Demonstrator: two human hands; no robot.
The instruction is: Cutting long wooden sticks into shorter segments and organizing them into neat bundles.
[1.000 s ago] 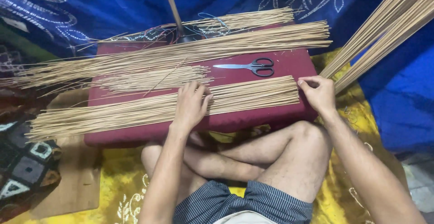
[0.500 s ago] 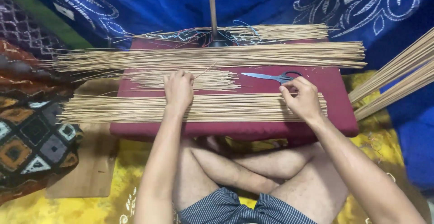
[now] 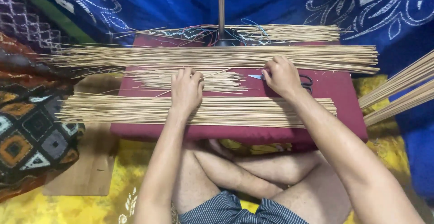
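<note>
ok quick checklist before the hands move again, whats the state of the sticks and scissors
1. Left hand resting flat across the near bundle of sticks: ok.
2. Right hand over the scissors, blade tip showing to its left: ok; whether the grip has closed on them: cannot tell.
3. Near bundle lying straight along the maroon cushion: ok, though its left ends overhang the edge.
4. Small loose pile of sticks between the hands tidy: not ok, a few lie askew.
5. Far long bundle lying in one neat row: ok.
</note>
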